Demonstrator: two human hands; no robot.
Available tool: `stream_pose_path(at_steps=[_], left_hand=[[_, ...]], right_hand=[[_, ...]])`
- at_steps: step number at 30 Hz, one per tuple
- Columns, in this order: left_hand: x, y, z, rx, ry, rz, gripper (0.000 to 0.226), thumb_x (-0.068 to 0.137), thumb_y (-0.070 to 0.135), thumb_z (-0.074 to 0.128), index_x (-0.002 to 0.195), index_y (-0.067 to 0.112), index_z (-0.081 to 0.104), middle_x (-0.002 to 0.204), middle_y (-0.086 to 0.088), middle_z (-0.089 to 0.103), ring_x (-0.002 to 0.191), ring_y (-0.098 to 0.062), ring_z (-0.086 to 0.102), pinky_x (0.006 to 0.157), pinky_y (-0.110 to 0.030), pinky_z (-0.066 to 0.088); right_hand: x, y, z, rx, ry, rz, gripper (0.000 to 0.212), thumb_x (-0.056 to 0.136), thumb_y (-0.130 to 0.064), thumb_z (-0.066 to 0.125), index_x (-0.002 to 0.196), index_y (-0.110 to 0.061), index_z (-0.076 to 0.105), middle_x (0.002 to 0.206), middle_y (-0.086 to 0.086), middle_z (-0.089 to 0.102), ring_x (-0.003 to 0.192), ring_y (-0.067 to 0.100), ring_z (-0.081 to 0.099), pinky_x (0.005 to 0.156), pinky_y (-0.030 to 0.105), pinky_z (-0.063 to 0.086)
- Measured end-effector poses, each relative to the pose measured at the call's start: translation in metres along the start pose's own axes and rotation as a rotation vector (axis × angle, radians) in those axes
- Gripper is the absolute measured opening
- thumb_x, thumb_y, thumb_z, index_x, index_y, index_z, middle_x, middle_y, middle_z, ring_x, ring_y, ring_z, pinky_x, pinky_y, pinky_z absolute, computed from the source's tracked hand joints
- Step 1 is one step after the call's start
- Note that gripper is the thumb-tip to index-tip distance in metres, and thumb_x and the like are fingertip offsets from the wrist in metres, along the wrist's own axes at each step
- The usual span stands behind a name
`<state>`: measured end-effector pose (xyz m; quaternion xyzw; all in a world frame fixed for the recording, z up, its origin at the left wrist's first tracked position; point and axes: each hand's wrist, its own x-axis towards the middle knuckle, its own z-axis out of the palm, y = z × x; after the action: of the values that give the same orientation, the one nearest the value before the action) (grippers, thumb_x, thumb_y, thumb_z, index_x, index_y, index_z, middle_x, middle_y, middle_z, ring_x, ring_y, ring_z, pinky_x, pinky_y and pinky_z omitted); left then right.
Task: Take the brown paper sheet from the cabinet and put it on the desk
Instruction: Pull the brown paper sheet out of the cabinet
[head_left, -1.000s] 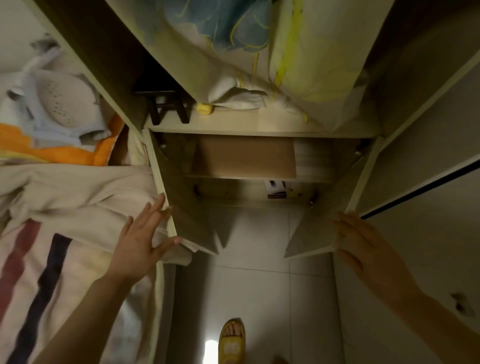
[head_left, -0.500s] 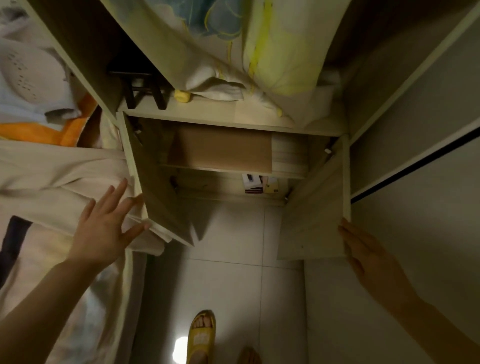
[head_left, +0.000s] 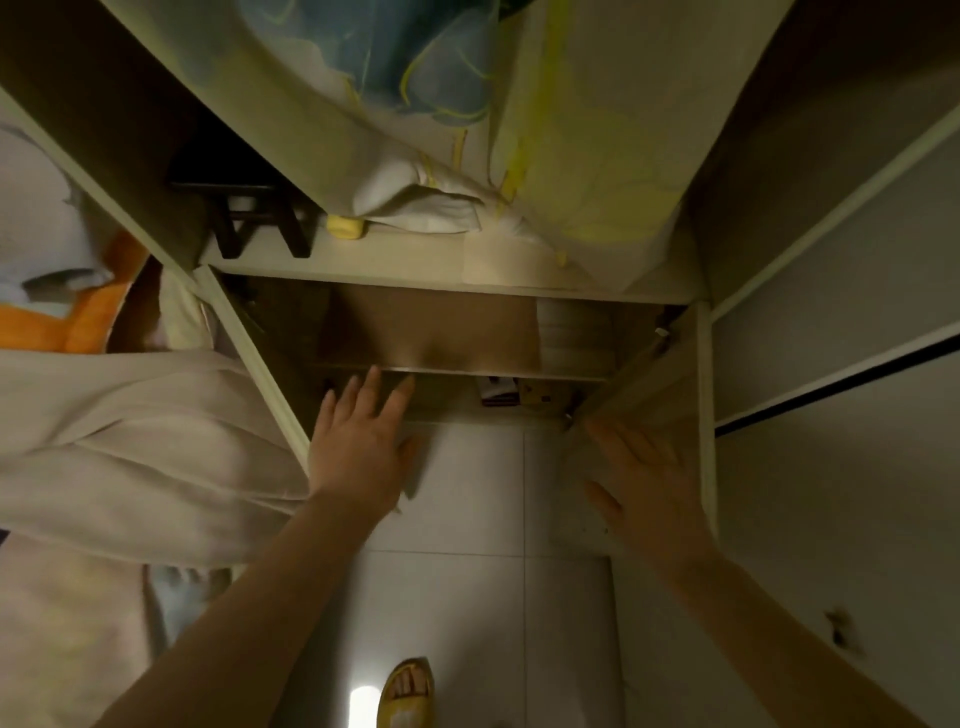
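The brown paper sheet (head_left: 431, 332) lies flat on the upper shelf inside the low cabinet (head_left: 519, 373), both of whose doors stand open. My left hand (head_left: 358, 441) is open with fingers spread, its fingertips just below the shelf's front edge and the sheet. Over by the right cabinet door (head_left: 670, 415), my right hand (head_left: 644, 478) is open too, palm toward the door's inner face. Neither hand holds anything. No desk is in view.
A left cabinet door (head_left: 249, 358) angles out toward a bed with beige bedding (head_left: 130, 441). White folded sheets (head_left: 566, 332) lie right of the brown paper. Small boxes (head_left: 514, 392) sit on the lower shelf. A pillow (head_left: 426, 202) and black stool (head_left: 254, 218) fill the shelf above.
My left hand left the left door's edge and moved in to the shelf below the brown sheet. My right hand came inward along the right door. The view shifted closer.
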<state>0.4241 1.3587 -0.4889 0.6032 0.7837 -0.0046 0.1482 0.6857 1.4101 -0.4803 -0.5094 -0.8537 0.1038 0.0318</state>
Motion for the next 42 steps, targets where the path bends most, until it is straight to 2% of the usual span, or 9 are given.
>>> stream_pose_path(at_steps=[4,9,13,17,21,29,35,39,42], left_hand=[[0.002,-0.021,0.005,-0.059,-0.024,0.026,0.067,0.09,0.05,0.037,0.145,0.034,0.003,0.158,-0.003,-0.001,0.144,-0.026,0.002,0.115,-0.041,0.002],[-0.006,-0.038,0.008,-0.056,-0.024,-0.045,0.068,0.086,0.059,0.027,0.144,0.038,-0.002,0.158,-0.001,0.0,0.144,-0.026,0.008,0.114,-0.042,0.013],[-0.029,-0.076,0.008,-0.048,-0.009,-0.054,0.065,0.087,0.062,0.021,0.145,0.034,0.013,0.156,-0.006,0.017,0.14,-0.032,0.023,0.11,-0.045,0.026],[-0.043,-0.117,0.001,-0.032,0.014,-0.082,0.068,0.083,0.059,0.034,0.144,0.033,0.02,0.151,-0.011,0.029,0.131,-0.035,0.04,0.1,-0.045,0.039],[-0.048,-0.123,-0.003,-0.053,0.047,-0.06,0.067,0.083,0.063,0.029,0.143,0.032,0.026,0.151,-0.009,0.032,0.128,-0.033,0.044,0.095,-0.043,0.045],[-0.039,-0.104,0.003,0.055,-0.03,-0.085,0.075,0.085,0.066,0.003,0.141,0.025,0.032,0.148,-0.012,0.036,0.126,-0.035,0.046,0.1,-0.047,0.04],[-0.009,-0.072,0.035,-0.013,-0.078,-0.057,0.063,0.087,0.057,0.022,0.138,0.022,0.035,0.142,-0.016,0.045,0.115,-0.039,0.054,0.096,-0.052,0.041],[0.036,-0.069,0.073,-0.034,-0.095,-0.116,0.057,0.091,0.048,0.027,0.141,0.021,0.026,0.153,-0.012,0.023,0.129,-0.037,0.035,0.105,-0.045,0.027],[0.075,-0.078,0.11,-0.091,-0.085,-0.21,0.055,0.093,0.041,0.036,0.141,0.016,0.029,0.153,-0.016,0.019,0.129,-0.041,0.029,0.107,-0.045,0.021]], right_hand=[[0.025,-0.023,0.009,-0.036,-0.04,0.013,0.065,0.063,-0.023,0.081,0.122,-0.011,0.057,0.119,0.012,0.065,0.102,0.034,0.064,0.074,0.045,0.053],[0.046,-0.054,0.028,0.088,-0.156,0.053,0.061,0.085,-0.028,0.059,0.14,-0.02,0.034,0.147,0.006,0.038,0.132,0.03,0.034,0.1,0.045,0.033],[0.052,-0.077,0.041,0.072,-0.205,0.053,0.062,0.084,-0.031,0.059,0.139,-0.019,0.034,0.145,0.008,0.04,0.131,0.031,0.036,0.099,0.047,0.036],[0.056,-0.098,0.051,0.052,-0.286,0.06,0.062,0.09,-0.036,0.049,0.144,-0.023,0.021,0.153,0.004,0.024,0.139,0.026,0.022,0.108,0.046,0.024],[0.057,-0.115,0.057,0.068,-0.319,0.052,0.062,0.091,-0.037,0.047,0.145,-0.023,0.019,0.155,0.003,0.02,0.14,0.024,0.019,0.11,0.044,0.02],[0.064,-0.118,0.063,0.033,-0.325,0.055,0.061,0.091,-0.039,0.045,0.145,-0.025,0.019,0.154,0.002,0.023,0.139,0.024,0.021,0.11,0.046,0.022],[0.075,-0.086,0.076,0.0,-0.322,0.072,0.058,0.09,-0.035,0.049,0.142,-0.025,0.024,0.149,0.003,0.033,0.135,0.025,0.029,0.109,0.048,0.028],[0.099,-0.053,0.099,-0.022,-0.326,0.098,0.059,0.09,-0.034,0.051,0.142,-0.025,0.024,0.149,0.004,0.032,0.134,0.028,0.029,0.108,0.051,0.029],[0.123,-0.027,0.13,-0.07,-0.294,0.095,0.061,0.089,-0.033,0.053,0.142,-0.025,0.025,0.147,0.007,0.035,0.133,0.032,0.031,0.105,0.055,0.033]])
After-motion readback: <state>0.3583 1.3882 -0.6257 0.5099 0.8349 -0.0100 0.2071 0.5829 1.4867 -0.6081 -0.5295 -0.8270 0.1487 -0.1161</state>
